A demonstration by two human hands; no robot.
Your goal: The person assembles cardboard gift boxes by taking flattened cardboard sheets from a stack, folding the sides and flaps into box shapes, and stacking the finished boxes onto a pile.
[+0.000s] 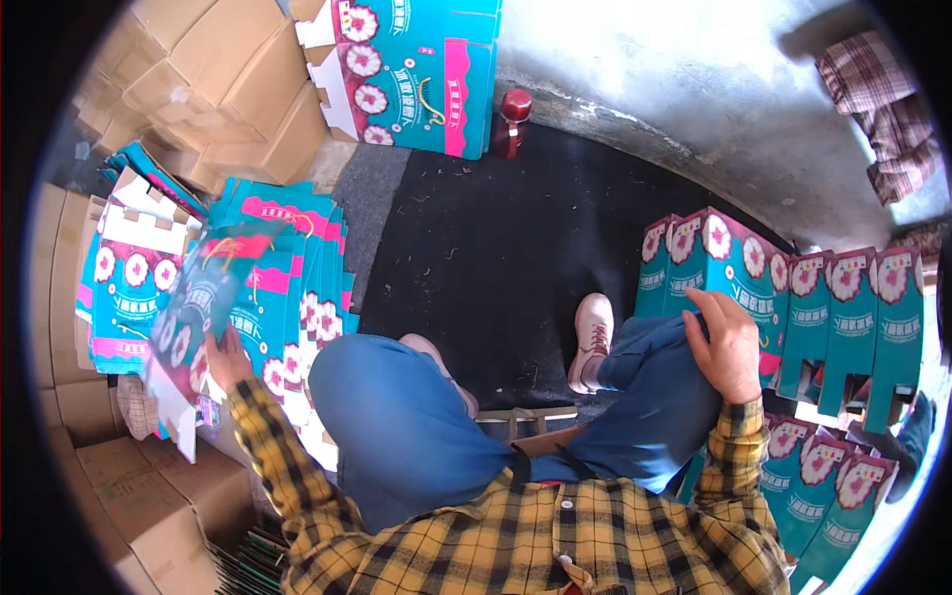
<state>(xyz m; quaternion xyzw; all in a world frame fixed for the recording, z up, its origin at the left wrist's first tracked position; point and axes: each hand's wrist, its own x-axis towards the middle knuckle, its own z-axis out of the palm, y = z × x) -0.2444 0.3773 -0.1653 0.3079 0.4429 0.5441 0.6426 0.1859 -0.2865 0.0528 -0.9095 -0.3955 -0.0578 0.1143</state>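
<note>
My left hand grips the edge of a flat teal and pink carton with a yellow cord handle. The carton is tilted and smeared by motion, over other flattened cartons fanned out in a pile on my left. Just left of it lies another stack of flat cartons with white flaps. My right hand rests over my right knee, fingers spread and holding nothing. Beside it stands a row of set-up teal cartons, with more cartons below them.
Brown cardboard boxes are stacked at the far left, others at the near left. A tall stack of flat cartons stands against the wall beside a red flask. A black mat covers the floor. Plaid cloth hangs far right.
</note>
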